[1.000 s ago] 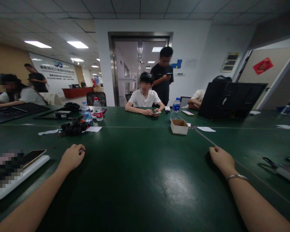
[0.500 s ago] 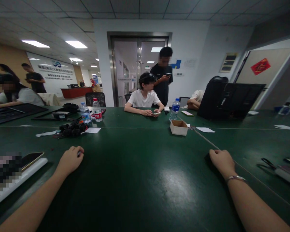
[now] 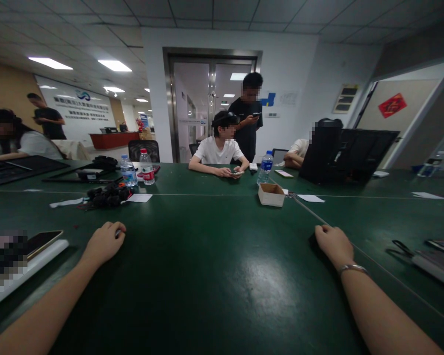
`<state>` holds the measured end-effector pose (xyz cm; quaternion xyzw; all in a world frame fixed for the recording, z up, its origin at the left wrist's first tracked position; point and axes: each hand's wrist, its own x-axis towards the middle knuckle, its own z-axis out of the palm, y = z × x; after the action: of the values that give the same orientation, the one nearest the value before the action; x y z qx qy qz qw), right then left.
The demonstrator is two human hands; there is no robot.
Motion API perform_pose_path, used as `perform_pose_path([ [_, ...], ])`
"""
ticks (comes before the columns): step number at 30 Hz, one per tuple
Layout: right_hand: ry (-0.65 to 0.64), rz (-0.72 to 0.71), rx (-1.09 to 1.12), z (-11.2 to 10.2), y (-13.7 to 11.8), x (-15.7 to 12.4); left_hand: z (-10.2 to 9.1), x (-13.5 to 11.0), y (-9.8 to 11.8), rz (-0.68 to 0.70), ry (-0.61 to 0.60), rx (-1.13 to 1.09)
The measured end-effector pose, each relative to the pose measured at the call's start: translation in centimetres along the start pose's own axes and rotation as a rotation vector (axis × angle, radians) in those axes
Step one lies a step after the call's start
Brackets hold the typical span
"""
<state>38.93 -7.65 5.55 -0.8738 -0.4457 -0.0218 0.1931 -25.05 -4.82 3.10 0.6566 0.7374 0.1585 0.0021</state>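
Observation:
My left hand [image 3: 104, 242] rests on the dark green table [image 3: 214, 266], fingers curled into a loose fist; a small pale thing peeks out by the fingertips and I cannot make it out. My right hand [image 3: 332, 243] also lies on the table with its fingers curled under, a thin bracelet [image 3: 351, 268] on the wrist. Nothing shows in it. Nearest my left hand lie a phone [image 3: 42, 241] on a white slab and a black bundle [image 3: 107, 196]. A small cardboard box [image 3: 271, 194] stands farther off, between the hands.
Two water bottles [image 3: 136, 170] stand at the left, another bottle [image 3: 265, 167] near a seated person [image 3: 219, 153] holding a phone. An open laptop [image 3: 350, 157] stands at the right. Scissors [image 3: 401, 246] lie at the right edge. Other people sit and stand around.
Both hands stay curled on the table. The view has shifted slightly, so everything sits a little further left in the picture.

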Motion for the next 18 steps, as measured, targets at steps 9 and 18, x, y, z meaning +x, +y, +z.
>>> perform_pose_path([
  [9, 0.020, 0.002, 0.020, 0.35, 0.28, 0.38, 0.64, 0.29, -0.61, 0.032, 0.051, 0.024],
  [18, 0.060, 0.124, 0.140, -0.51, 0.15, -0.30, 0.37, 0.20, -0.47, 0.040, 0.030, 0.003],
])
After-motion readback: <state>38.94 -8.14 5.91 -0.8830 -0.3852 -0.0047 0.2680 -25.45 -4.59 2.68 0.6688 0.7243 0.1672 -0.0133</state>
